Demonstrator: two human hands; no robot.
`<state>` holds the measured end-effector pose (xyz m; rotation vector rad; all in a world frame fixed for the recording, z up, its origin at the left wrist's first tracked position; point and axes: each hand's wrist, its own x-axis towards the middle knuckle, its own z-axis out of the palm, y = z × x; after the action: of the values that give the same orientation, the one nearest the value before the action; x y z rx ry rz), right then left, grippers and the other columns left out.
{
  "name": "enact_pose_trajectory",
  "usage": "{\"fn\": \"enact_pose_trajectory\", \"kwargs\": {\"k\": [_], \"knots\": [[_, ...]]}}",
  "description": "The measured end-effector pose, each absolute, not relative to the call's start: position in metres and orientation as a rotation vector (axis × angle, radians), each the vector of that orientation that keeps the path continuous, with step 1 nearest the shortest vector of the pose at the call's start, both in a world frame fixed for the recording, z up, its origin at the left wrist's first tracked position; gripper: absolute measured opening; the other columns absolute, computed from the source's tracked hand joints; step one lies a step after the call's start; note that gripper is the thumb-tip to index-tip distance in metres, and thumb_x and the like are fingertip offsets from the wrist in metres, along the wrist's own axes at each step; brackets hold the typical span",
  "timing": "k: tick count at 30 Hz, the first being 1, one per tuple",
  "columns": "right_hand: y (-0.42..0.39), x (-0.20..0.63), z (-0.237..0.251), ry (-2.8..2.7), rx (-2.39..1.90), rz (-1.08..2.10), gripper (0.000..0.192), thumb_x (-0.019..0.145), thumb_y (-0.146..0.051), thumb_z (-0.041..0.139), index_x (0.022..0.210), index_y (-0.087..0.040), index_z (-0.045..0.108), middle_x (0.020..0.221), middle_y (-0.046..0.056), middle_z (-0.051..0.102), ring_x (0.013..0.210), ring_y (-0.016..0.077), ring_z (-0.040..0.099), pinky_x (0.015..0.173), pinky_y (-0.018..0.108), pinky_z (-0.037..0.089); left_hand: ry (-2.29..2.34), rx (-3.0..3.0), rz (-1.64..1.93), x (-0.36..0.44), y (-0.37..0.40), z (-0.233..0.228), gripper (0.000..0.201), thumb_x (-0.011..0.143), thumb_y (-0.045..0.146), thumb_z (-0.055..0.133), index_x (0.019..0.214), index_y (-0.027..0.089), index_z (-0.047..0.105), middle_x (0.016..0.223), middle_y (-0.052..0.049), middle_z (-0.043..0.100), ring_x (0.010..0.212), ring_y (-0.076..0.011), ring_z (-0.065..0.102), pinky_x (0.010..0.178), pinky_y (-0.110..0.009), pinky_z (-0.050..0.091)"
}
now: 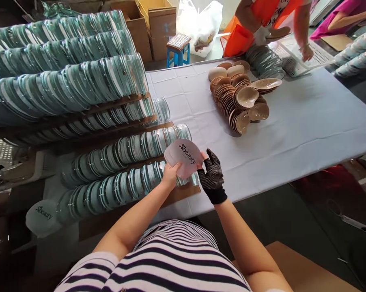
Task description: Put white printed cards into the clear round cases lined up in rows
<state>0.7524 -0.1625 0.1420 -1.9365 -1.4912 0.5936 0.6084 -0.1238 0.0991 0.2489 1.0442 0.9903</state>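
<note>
A clear, shell-shaped plastic case (184, 158) printed with the word "beauty" is held between both my hands over the table's near edge. My left hand (171, 175), bare, grips its lower left side. My right hand (212, 176), in a black dotted glove, holds its right side. Just under it lie long rows of the same clear cases (122, 152), standing on edge on cardboard sheets.
The white-covered table (307, 121) carries a pile of tan cup-shaped pads (239, 99) at the far middle. Another person in orange (262, 20) handles pads near a white basket (304, 56). Higher stacks of cases (64, 77) fill the left. Boxes and a blue stool (178, 48) stand behind.
</note>
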Motion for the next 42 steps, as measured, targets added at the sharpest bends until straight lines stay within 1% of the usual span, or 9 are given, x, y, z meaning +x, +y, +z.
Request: {"fn": "enact_pose_trajectory", "kwargs": {"k": [6, 10, 13, 19, 22, 27, 31, 36, 42], "knots": [[-0.182, 0.71, 0.124, -1.122, -1.828, 0.587, 0.046, 0.091, -0.043, 0.053, 0.13, -0.019, 0.052, 0.1, 0.008, 0.071, 0.09, 0.0196, 0.067, 0.084, 0.038, 0.056, 1.026, 0.282, 0.955, 0.596, -0.12, 0.102, 0.052, 0.052, 0.04, 0.091, 0.093, 0.013, 0.073, 0.093, -0.01, 0.077, 0.088, -0.0253, 0.071, 0.086, -0.039, 0.054], [-0.183, 0.723, 0.123, -1.125, -1.969, 0.318, 0.062, 0.091, -0.046, 0.053, 0.144, -0.017, 0.041, 0.135, 0.017, 0.056, 0.118, 0.0236, 0.058, 0.099, 0.043, 0.05, 0.986, 0.373, 0.947, 0.586, -0.123, 0.106, 0.051, 0.052, 0.042, 0.091, 0.091, 0.013, 0.075, 0.096, -0.012, 0.077, 0.09, -0.026, 0.07, 0.086, -0.038, 0.054], [-0.186, 0.724, 0.129, -1.401, -2.046, 0.288, 0.051, 0.094, -0.045, 0.047, 0.137, -0.019, 0.052, 0.15, 0.016, 0.041, 0.137, 0.0272, 0.041, 0.111, 0.049, 0.039, 0.967, 0.41, 0.909, 0.578, -0.13, 0.107, 0.051, 0.053, 0.042, 0.09, 0.093, 0.013, 0.075, 0.097, -0.013, 0.077, 0.091, -0.0272, 0.07, 0.088, -0.041, 0.054], [-0.197, 0.702, 0.126, -1.431, -2.134, 0.156, 0.07, 0.092, -0.048, 0.048, 0.15, -0.012, 0.034, 0.154, 0.021, 0.033, 0.144, 0.0297, 0.031, 0.115, 0.052, 0.034, 0.96, 0.415, 0.902, 0.563, -0.141, 0.103, 0.052, 0.056, 0.043, 0.089, 0.096, 0.013, 0.075, 0.1, -0.013, 0.076, 0.096, -0.0291, 0.07, 0.094, -0.045, 0.052], [-0.198, 0.69, 0.127, -1.409, -2.121, 0.221, 0.059, 0.092, -0.044, 0.047, 0.142, -0.014, 0.047, 0.15, 0.018, 0.041, 0.14, 0.0284, 0.038, 0.113, 0.049, 0.038, 0.971, 0.399, 0.906, 0.553, -0.142, 0.103, 0.052, 0.055, 0.04, 0.09, 0.097, 0.013, 0.075, 0.101, -0.014, 0.076, 0.1, -0.0309, 0.069, 0.095, -0.046, 0.051], [-0.195, 0.669, 0.124, -0.977, -1.968, 0.715, 0.042, 0.08, -0.049, 0.056, 0.105, -0.017, 0.065, 0.099, 0.01, 0.072, 0.086, 0.0219, 0.069, 0.074, 0.035, 0.059, 0.999, 0.271, 0.867, 0.547, -0.14, 0.102, 0.05, 0.053, 0.031, 0.092, 0.096, 0.013, 0.073, 0.098, -0.014, 0.076, 0.097, -0.0309, 0.07, 0.088, -0.043, 0.055], [-0.212, 0.689, 0.123, -0.598, -2.035, 0.673, 0.042, 0.081, -0.055, 0.052, 0.089, -0.016, 0.064, 0.071, 0.004, 0.068, 0.051, 0.016, 0.061, 0.05, 0.028, 0.052, 1.033, 0.129, 0.89, 0.552, -0.119, 0.101, 0.041, 0.065, 0.02, 0.085, 0.103, 0.016, 0.071, 0.101, -0.009, 0.076, 0.094, -0.0247, 0.071, 0.084, -0.035, 0.058], [-0.284, 0.722, 0.125, -1.264, -2.373, 0.291, 0.04, 0.091, -0.04, 0.042, 0.101, -0.016, 0.072, 0.086, 0.013, 0.074, 0.074, 0.022, 0.069, 0.068, 0.029, 0.054, 1.01, -0.051, 0.977, 0.564, -0.074, 0.093, 0.039, 0.079, 0.011, 0.071, 0.117, 0.019, 0.067, 0.112, -0.007, 0.074, 0.103, -0.0211, 0.07, 0.089, -0.032, 0.058], [-0.307, 0.713, 0.115, -1.734, -2.57, 0.517, 0.043, 0.097, -0.025, 0.032, 0.123, -0.023, 0.067, 0.107, 0.007, 0.075, 0.09, 0.0184, 0.071, 0.075, 0.023, 0.049, 1.026, -0.058, 0.899, 0.585, -0.069, 0.075, 0.031, 0.082, 0.006, 0.066, 0.111, 0.015, 0.068, 0.108, -0.008, 0.075, 0.11, -0.0232, 0.068, 0.1, -0.038, 0.054]]}}
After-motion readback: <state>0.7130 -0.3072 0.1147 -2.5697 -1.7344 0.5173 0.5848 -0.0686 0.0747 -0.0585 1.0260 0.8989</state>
